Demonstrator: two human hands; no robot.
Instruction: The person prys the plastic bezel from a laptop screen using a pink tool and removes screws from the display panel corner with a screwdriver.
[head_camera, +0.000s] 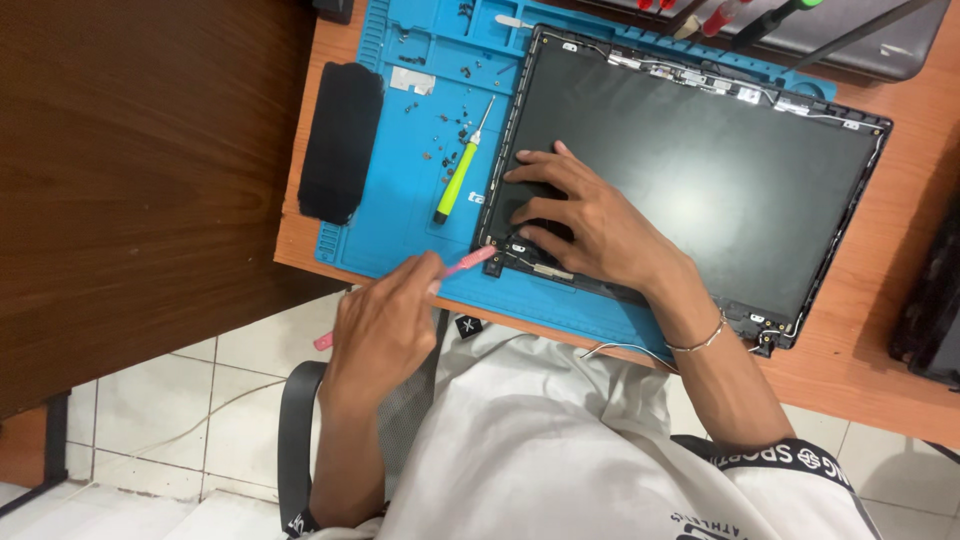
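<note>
**A:** Head view: seen from above, bared dark laptop display panel (700, 190) lying flat in its black plastic back cover (880, 125) on a blue silicone work mat (400, 210), atop an orange-brown wooden desk (880, 330).

**B:** And the hands?

**A:** Right hand (585, 215) pressed palm-down on the panel's near-left corner, fingers spread wide, holding nothing. Left hand (385, 320) closed around a slim pink plastic pry tool (468, 262), tip touching the cover's bottom-left corner just beside the right hand's fingers.

**B:** How far along?

**A:** Front bezel already off, with the wiring and brackets along the top edge laid bare. Small dark screws (450, 130) scattered loose on the mat near a yellow-green precision screwdriver (457, 180), set down and untouched. Panel not yet lifted, still seated in the cover. Possibly a screw or clip left at that corner, though too small to tell from here.

**B:** Anything else nearby?

**A:** Black rectangular pad (342, 140) at the mat's left edge, well apart from both hands.
</note>
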